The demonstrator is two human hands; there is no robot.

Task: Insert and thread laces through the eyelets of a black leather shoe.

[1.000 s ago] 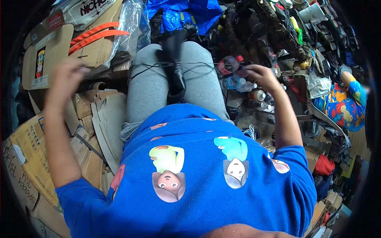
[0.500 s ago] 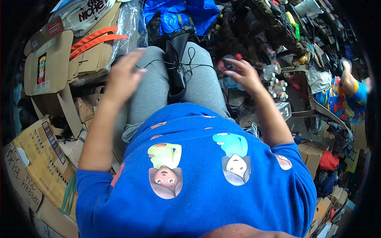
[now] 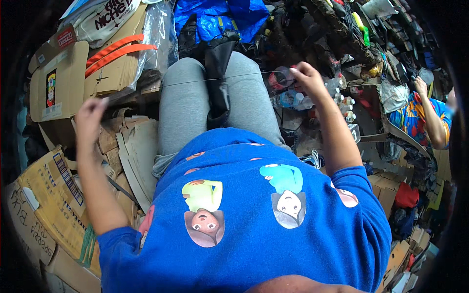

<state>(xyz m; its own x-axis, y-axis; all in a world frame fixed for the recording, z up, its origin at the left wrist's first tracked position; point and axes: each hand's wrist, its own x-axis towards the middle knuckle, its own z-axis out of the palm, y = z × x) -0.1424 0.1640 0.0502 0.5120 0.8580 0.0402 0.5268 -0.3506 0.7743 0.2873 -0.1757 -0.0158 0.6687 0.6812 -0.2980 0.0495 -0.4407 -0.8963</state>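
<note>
Nearest, lower centre of frame: blue shirt (image 3: pixel 303 254) w/ printed figures. Above it, the grey trousers (image 3: pixel 183 105), knees up toward top centre. Black shoe (image 3: pixel 221 97) sits b/w the thighs, upper centre, neither hand touching it. A thin dark cord (image 3: pixel 244 75) runs near-straight across the shoe & both thighs.

R hand (image 3: pixel 311 80), right of upper centre: fingers closed in a pinch on one end of the cord, no gap seen. L hand (image 3: pixel 89 117), left of centre, well apart from the shoe: blurred, fingers bunched; the taut line heads to the fingertips, so prob. pinching the other end, tho exact hold isn't clear.

Step in hand, my read: drawing the cord out tight to both sides of the shoe. Next move prob. calls for even tension both ways, w/ the knees keeping the shoe steady. Can't tell from here how the cord passes thru the shoe.

Farther out: cardboard sheets (image 3: pixel 139 161) by the left thigh, plastic bottles (image 3: pixel 291 99) just beside the right knee, orange strips (image 3: pixel 122 48) upper left, blue plastic sheet (image 3: pixel 251 24) top centre, another person's arm (image 3: pixel 432 112) far right.
</note>
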